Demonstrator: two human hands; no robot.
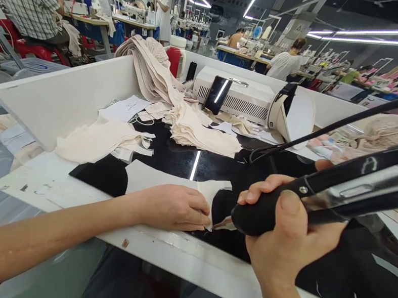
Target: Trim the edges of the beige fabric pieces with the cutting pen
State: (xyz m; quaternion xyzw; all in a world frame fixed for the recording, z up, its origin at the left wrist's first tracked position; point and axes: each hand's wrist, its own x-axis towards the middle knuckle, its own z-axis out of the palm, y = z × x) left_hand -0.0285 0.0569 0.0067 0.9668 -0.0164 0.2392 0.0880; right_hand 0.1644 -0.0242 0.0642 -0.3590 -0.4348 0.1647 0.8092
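My left hand (181,208) lies across a pale fabric piece (163,178) at the table's front edge, its fingers flat and pressing down near the piece's right end. My right hand (291,227) is closed around a black hand tool (365,186) with a silver strip along its side and a rounded black end pointing left. Its exact kind I cannot make out. The rounded end is just right of my left fingertips, above a small beige strip (226,223). A stack of cream fabric pieces (88,140) is left of my left hand, and another cream stack (206,129) lies beyond it.
A black cord (326,125) arcs over the table's right side. Behind are a phone (217,94), a white vented box (236,86), a red thermos (174,60) and draped beige fabric (151,68). A white side panel (66,94) borders the left. Co-workers sit and stand farther back.
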